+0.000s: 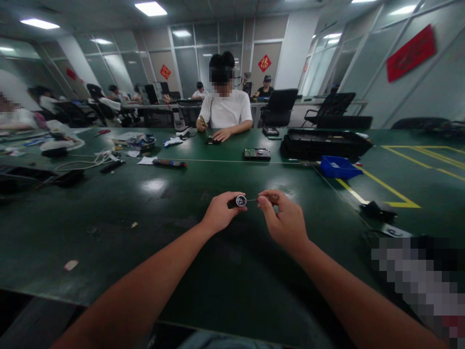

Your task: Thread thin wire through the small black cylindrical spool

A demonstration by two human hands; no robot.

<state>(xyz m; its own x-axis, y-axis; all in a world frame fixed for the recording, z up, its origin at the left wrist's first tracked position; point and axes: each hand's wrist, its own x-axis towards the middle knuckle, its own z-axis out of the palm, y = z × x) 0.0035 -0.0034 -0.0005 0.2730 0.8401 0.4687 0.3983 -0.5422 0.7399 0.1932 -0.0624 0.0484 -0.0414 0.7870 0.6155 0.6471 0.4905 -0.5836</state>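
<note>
Above the green table, my left hand (221,209) is closed, its thumb and fingers pinching a small dark cylindrical part (240,200). The part's round end has a pale rim and faces me; its exact kind is unclear. My right hand (285,218) is closed around a screwdriver with a brownish handle (274,198). Its thin metal shaft (251,199) points left and reaches the side of the cylindrical part. Whether the tip sits in a screw is too small to see.
Across the green table (203,295), a co-worker (230,106) handles a small dark object with a tool. Circuit-board device (257,153), black casing (321,143) and blue bin (339,167) lie ahead and right. A dark pen-like tool (169,164) and cables (87,162) lie left.
</note>
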